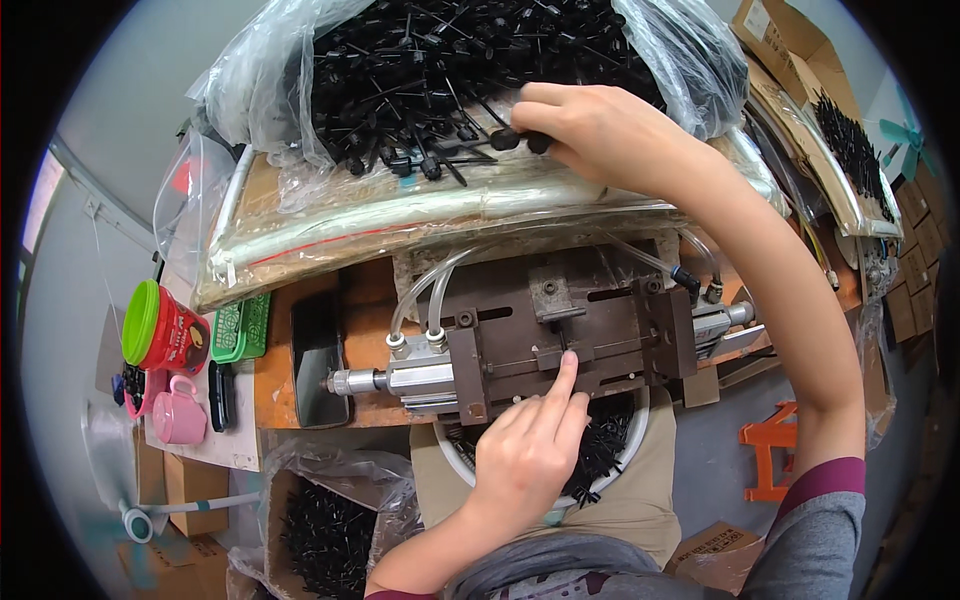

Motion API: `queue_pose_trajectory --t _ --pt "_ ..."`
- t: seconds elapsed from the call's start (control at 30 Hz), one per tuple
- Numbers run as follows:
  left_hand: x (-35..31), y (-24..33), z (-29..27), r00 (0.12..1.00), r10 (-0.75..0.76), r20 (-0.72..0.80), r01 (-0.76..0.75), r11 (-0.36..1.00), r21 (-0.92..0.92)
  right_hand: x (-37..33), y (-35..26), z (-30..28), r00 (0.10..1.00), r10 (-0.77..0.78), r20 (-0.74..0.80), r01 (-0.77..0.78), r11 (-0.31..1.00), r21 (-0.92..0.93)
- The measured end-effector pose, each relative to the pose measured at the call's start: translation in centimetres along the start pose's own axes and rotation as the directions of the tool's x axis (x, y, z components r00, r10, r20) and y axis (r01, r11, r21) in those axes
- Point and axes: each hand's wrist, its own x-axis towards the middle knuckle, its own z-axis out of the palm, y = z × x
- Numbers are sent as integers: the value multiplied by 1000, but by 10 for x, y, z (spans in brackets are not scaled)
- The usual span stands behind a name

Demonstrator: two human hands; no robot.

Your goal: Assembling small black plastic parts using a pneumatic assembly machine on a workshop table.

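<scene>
My left hand reaches over the front of a dark metal pneumatic fixture. Its index finger is stretched out, with the tip at a small black part in the middle slot; the other fingers are loosely bent. Up at the pile of black plastic pieces, my right hand has its fingers closed at the near edge. Black round-headed plastic pieces show at those fingertips, and how they are gripped is partly hidden by the hand.
Clear air hoses loop from the fixture's cylinders. A phone, a green basket, a red tub and a pink mug stand left. A round container of black pieces sits on my lap; a plastic-lined box stands lower left.
</scene>
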Motion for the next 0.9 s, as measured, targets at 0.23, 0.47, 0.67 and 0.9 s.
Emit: queue_pose_trajectory --t 0.23,0.47,0.67,0.9 --pt "4 -1 -11 994 -52 100 55 998 -27 -36 -21 -11 958 -26 -285 26 1000 -4" --pt "11 2 -47 850 -508 143 296 234 -926 -75 -87 -23 913 -191 -362 129 974 -187" --pt "-1 4 -50 963 -247 -104 149 815 -560 -100 -104 -19 924 -92 -372 69 995 -73" --pt "-11 -1 -3 999 -20 -46 18 999 -51 -126 -111 -17 915 56 -399 -29 997 73"
